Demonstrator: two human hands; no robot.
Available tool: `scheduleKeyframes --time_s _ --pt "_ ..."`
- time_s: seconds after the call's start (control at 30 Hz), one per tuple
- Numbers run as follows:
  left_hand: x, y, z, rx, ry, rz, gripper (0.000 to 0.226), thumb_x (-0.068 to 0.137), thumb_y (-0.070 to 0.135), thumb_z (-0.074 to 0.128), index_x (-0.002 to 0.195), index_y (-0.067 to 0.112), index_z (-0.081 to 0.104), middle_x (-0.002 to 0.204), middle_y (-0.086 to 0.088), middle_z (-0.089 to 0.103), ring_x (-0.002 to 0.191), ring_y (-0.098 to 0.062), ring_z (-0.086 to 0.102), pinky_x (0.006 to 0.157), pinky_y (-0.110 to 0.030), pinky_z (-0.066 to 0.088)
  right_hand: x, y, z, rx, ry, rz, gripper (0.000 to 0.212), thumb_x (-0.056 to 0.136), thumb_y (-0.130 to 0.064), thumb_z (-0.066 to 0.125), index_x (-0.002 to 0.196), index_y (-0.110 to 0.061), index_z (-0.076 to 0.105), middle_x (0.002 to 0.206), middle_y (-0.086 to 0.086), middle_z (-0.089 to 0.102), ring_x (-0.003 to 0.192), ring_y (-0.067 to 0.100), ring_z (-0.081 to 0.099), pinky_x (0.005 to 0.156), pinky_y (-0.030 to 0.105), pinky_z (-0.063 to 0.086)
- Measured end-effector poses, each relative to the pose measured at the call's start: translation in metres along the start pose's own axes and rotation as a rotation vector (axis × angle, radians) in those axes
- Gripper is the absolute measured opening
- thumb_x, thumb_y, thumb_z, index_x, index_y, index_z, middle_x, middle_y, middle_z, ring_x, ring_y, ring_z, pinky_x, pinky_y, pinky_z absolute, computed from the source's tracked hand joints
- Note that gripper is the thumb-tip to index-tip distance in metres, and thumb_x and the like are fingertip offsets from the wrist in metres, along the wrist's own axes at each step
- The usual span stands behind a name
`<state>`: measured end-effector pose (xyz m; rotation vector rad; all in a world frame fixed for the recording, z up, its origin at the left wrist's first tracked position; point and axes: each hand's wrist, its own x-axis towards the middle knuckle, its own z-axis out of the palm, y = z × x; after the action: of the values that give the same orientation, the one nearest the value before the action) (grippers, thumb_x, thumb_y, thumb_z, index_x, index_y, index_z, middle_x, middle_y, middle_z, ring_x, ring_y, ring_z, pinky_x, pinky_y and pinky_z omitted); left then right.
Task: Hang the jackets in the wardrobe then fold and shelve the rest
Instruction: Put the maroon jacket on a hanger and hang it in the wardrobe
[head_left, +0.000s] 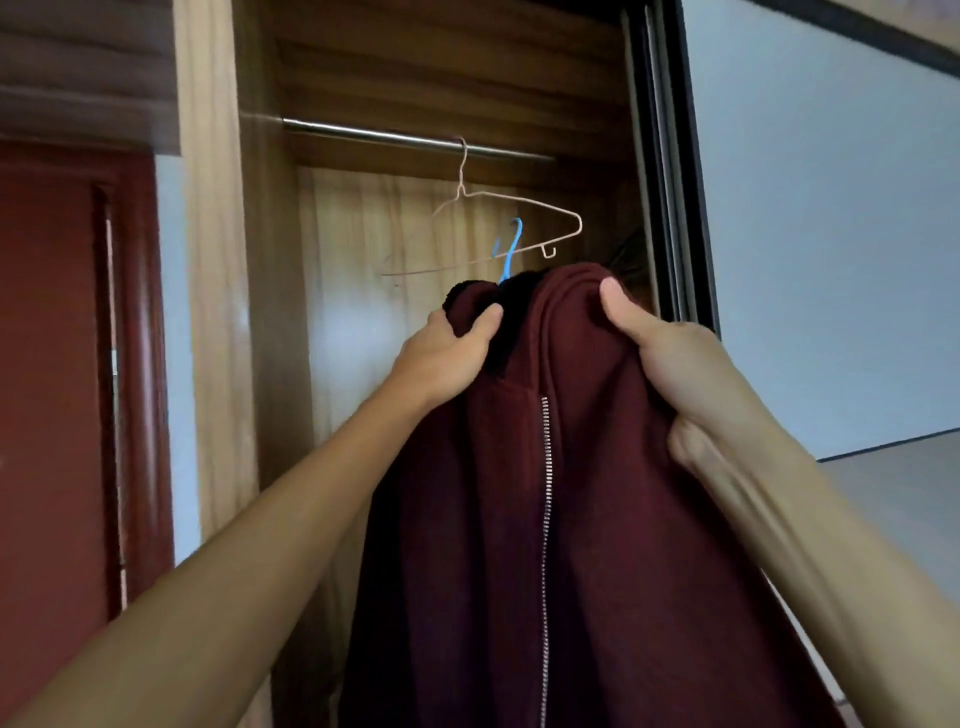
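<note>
The left hand (447, 358) grips the maroon zip-up fleece jacket (597, 519) at its ten o'clock, the right hand (660, 358) at two. The blue plastic hanger hook (511, 249) sticks up at twelve, below the steel rail (374, 134).

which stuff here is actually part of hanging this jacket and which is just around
In the job: maroon zip jacket, gripped near the collar by left hand and right hand; blue hanger inside it, hook poking out; wardrobe rail.

Just there: empty wire hanger on the rail; red door; dark sliding-door frame.
</note>
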<state>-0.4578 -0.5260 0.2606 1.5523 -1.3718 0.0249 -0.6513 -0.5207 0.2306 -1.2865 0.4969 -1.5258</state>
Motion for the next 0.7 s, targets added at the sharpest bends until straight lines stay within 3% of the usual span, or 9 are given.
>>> scheduleKeyframes --time_s 0.1,0.27,0.43,0.57,0.7 --pt "0.038 -0.001 0.012 0.026 0.124 -0.006 0.081 0.099 0.067 0.026 0.156 0.010 0.025 0.157 -0.014 0.039 0.144 -0.031 0.037 0.117 -0.042 0.031 0.033 0.006 0.021 -0.019 -0.016 -0.107 0.052 0.076 -0.055 0.076 0.082 -0.004 0.075 0.079 0.005 0.078 0.074 0.018 0.076 0.068 0.036 0.061" --pt "0.106 -0.004 0.001 0.093 0.237 0.009 0.079 0.100 0.065 0.023 0.155 0.009 0.027 0.155 -0.015 0.041 0.143 -0.033 0.038 0.115 -0.043 0.032 0.108 0.020 0.059 0.079 -0.087 -0.180 0.040 0.078 -0.045 0.080 0.067 -0.008 0.072 0.076 0.005 0.077 0.078 0.021 0.076 0.075 0.037 0.061" --pt "0.179 -0.004 -0.034 0.164 0.303 0.031 0.081 0.096 0.072 0.024 0.149 0.012 0.040 0.148 -0.011 0.050 0.136 -0.034 0.047 0.111 -0.042 0.037 0.193 0.016 0.111 0.096 -0.113 -0.227 0.045 0.080 -0.046 0.075 0.083 -0.002 0.074 0.081 0.006 0.077 0.080 0.022 0.075 0.084 0.044 0.061" --pt "0.218 -0.005 -0.046 0.209 0.413 0.052 0.072 0.103 0.060 0.022 0.154 0.011 0.031 0.153 -0.017 0.043 0.141 -0.037 0.041 0.112 -0.041 0.032 0.253 -0.003 0.160 0.095 -0.085 -0.281 0.048 0.081 -0.044 0.072 0.109 -0.006 0.068 0.104 0.007 0.072 0.097 0.024 0.069 0.094 0.038 0.055" --pt "0.244 -0.008 -0.059 0.259 0.567 0.155 0.067 0.105 0.055 0.021 0.157 0.013 0.024 0.154 -0.021 0.042 0.141 -0.038 0.039 0.113 -0.043 0.031 0.296 -0.022 0.208 0.101 -0.131 -0.334 0.059 0.081 -0.044 0.070 0.122 -0.002 0.062 0.120 0.012 0.068 0.111 0.029 0.065 0.099 0.039 0.052"
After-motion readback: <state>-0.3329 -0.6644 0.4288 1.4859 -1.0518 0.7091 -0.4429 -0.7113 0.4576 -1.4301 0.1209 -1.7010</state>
